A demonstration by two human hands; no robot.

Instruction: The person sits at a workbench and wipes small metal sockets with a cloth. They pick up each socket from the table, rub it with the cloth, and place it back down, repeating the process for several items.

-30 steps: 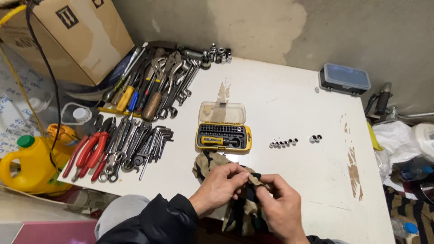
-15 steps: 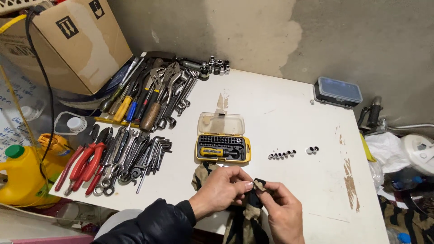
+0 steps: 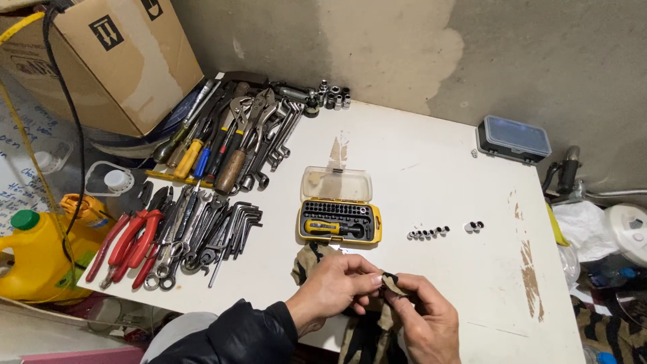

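Hands meet at near table (image 3: 431, 162) edge: left hand (image 3: 335, 288) and right hand (image 3: 424, 317) both pinch camo cloth (image 3: 391, 284), apparently wiping something unseen inside. Next likely calls for firmer rubbing; bit case (image 3: 339, 217) just beyond.

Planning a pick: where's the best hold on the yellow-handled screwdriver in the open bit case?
Probably the yellow handle of the screwdriver, pinched from straight above. It lies flat and lengthwise in the front slot of the bit case, bits packed just behind it, so only the top is free.
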